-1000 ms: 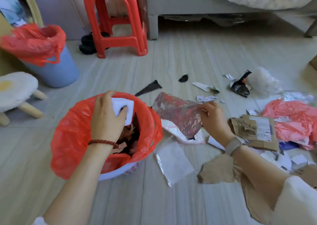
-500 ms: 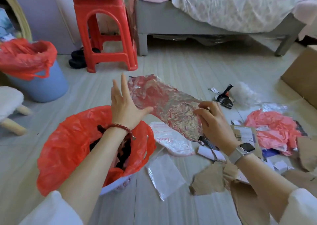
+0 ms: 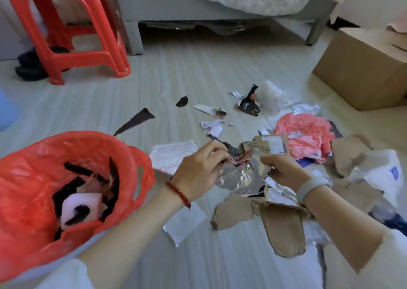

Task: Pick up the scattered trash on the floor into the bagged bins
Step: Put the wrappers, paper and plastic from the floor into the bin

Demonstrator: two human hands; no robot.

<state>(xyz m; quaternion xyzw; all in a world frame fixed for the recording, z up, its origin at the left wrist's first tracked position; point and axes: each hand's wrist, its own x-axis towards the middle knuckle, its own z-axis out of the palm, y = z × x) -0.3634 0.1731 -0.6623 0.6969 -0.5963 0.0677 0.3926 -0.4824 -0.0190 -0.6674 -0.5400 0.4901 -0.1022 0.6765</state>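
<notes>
Torn cardboard pieces (image 3: 284,227) lie nearest, beside the red-bagged bin (image 3: 72,185) at left. Both hands, left (image 3: 201,172) and right (image 3: 284,172), pinch a crumpled foil wrapper (image 3: 240,178) between them just above the floor, seemingly scrunching it. Beyond: pink plastic (image 3: 306,134), black scraps (image 3: 248,106), a red stool (image 3: 66,31).

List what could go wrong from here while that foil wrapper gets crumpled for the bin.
1. Both hands, left and right, grip the foil wrapper beside the red-bagged bin, not over it; bits may fall back on the floor.
2. The bin already looks fairly full, so springy foil could pop out.
3. The torn cardboard lies below the arms and may get dragged.
</notes>
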